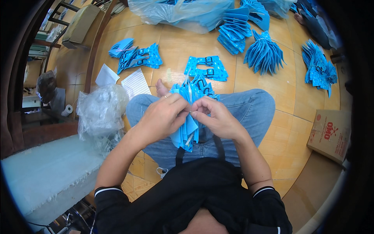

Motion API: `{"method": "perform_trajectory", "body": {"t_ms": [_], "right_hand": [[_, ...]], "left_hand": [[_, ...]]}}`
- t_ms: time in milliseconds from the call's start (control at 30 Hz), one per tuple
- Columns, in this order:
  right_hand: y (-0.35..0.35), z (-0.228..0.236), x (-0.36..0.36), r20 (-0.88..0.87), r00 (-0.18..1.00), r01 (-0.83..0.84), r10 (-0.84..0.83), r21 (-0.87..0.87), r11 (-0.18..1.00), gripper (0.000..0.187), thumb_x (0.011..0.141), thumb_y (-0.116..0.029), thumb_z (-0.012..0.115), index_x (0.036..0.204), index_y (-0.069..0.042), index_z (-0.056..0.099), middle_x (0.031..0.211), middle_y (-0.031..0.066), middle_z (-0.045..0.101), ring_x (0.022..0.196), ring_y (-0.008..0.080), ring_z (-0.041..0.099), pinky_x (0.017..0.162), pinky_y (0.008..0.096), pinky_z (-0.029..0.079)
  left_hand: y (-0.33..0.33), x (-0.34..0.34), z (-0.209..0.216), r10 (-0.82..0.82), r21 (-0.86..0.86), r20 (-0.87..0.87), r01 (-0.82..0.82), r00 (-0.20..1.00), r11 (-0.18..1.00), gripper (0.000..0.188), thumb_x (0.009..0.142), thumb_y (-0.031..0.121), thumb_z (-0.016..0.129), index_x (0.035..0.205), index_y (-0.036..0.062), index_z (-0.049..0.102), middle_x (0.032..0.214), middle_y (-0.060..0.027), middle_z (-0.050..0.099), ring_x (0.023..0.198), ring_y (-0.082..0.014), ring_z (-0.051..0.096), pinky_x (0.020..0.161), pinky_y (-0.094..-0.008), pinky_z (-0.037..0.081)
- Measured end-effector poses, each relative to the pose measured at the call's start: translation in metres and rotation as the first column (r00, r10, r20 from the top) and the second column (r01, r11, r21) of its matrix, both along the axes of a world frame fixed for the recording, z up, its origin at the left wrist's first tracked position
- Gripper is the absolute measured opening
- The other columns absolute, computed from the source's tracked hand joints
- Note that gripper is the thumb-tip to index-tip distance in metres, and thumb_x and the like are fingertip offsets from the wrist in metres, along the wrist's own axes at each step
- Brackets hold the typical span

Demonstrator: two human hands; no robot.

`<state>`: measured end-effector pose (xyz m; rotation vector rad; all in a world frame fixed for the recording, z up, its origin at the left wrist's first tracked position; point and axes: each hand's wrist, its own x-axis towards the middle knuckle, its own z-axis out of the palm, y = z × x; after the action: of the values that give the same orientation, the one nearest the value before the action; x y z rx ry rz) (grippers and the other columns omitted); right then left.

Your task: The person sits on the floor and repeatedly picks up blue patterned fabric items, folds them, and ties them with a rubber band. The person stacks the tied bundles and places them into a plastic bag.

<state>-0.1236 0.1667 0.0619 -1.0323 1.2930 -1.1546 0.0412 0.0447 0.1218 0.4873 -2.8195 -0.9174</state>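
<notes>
A bundle of blue printed cut pieces [183, 136] rests upright between my legs, fanned out at both ends. Around it runs a thin whitish tie [190, 89], its strands meeting at the bundle's middle. My left hand [165, 115] pinches the tie there, fingers curled and pressed together. Right beside it, my right hand [218, 117] pinches the same spot between thumb and forefinger. The fingertips nearly touch, so the knot or crossing is mostly hidden. Just beyond the bundle, a few flat blue pieces with black print [210, 69] lie on the floor.
More blue bundles [264, 54] lie at the far right, others [138, 56] at the far left. A large clear bag [175, 17] of blue pieces sits at the back. Crumpled plastic [102, 107] and a pale foam-like block [46, 171] are at left, a cardboard box [317, 140] at right.
</notes>
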Motion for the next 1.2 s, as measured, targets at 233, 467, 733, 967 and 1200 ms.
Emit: {"method": "perform_trajectory", "body": {"t_ms": [233, 467, 733, 967, 1200], "right_hand": [[-0.002, 0.000, 0.001, -0.008, 1.000, 0.001, -0.001, -0.002, 1.000, 0.015, 0.092, -0.014, 0.065, 0.096, 0.000, 0.063, 0.084, 0.0028, 0.054, 0.073, 0.0095, 0.051, 0.065, 0.0265, 0.045], [-0.002, 0.000, 0.000, 0.010, 1.000, 0.004, -0.004, 0.012, 1.000, 0.015, 0.092, -0.013, 0.065, 0.094, 0.001, 0.062, 0.081, 0.0026, 0.055, 0.071, 0.0094, 0.051, 0.063, 0.0270, 0.044], [-0.004, 0.002, -0.002, 0.043, 0.999, -0.010, 0.008, 0.042, 0.999, 0.015, 0.092, -0.014, 0.064, 0.093, 0.001, 0.062, 0.075, -0.0004, 0.054, 0.067, 0.0072, 0.048, 0.059, 0.0256, 0.041], [-0.005, 0.004, -0.003, 0.056, 0.998, -0.038, 0.032, 0.097, 0.995, 0.013, 0.092, -0.013, 0.064, 0.094, 0.000, 0.061, 0.074, -0.0021, 0.053, 0.066, 0.0058, 0.046, 0.057, 0.0247, 0.040], [-0.004, 0.001, 0.000, 0.129, 0.991, -0.034, 0.022, 0.091, 0.995, 0.012, 0.093, -0.014, 0.064, 0.095, -0.002, 0.061, 0.075, -0.0049, 0.051, 0.067, 0.0036, 0.044, 0.057, 0.0214, 0.037]], "left_hand": [[-0.012, -0.008, 0.011, -0.045, 0.127, 0.123, 0.029, 0.991, 0.992, 0.014, 0.081, 0.004, 0.068, 0.090, -0.0001, 0.059, 0.086, -0.0149, 0.061, 0.078, -0.0308, 0.063, 0.070, -0.0392, 0.051], [-0.016, -0.014, 0.015, -0.094, 0.101, 0.149, 0.080, 0.984, 0.992, 0.015, 0.080, 0.006, 0.069, 0.090, 0.0009, 0.060, 0.086, -0.0154, 0.063, 0.077, -0.0317, 0.064, 0.068, -0.0403, 0.051], [-0.015, -0.011, 0.008, -0.118, -0.019, 0.091, 0.120, 0.989, 0.993, 0.012, 0.077, 0.007, 0.071, 0.084, 0.0028, 0.062, 0.083, -0.0111, 0.063, 0.073, -0.0319, 0.063, 0.064, -0.0404, 0.051], [-0.014, -0.012, 0.004, -0.130, -0.059, 0.063, 0.134, 0.989, 0.989, 0.012, 0.077, 0.008, 0.070, 0.085, 0.0040, 0.062, 0.082, -0.0103, 0.061, 0.071, -0.0310, 0.063, 0.062, -0.0404, 0.050], [-0.012, -0.008, 0.005, -0.018, 0.113, 0.111, 0.006, 0.994, 0.994, 0.012, 0.078, 0.006, 0.068, 0.087, 0.0030, 0.061, 0.081, -0.0113, 0.056, 0.072, -0.0266, 0.060, 0.063, -0.0376, 0.048]]}}
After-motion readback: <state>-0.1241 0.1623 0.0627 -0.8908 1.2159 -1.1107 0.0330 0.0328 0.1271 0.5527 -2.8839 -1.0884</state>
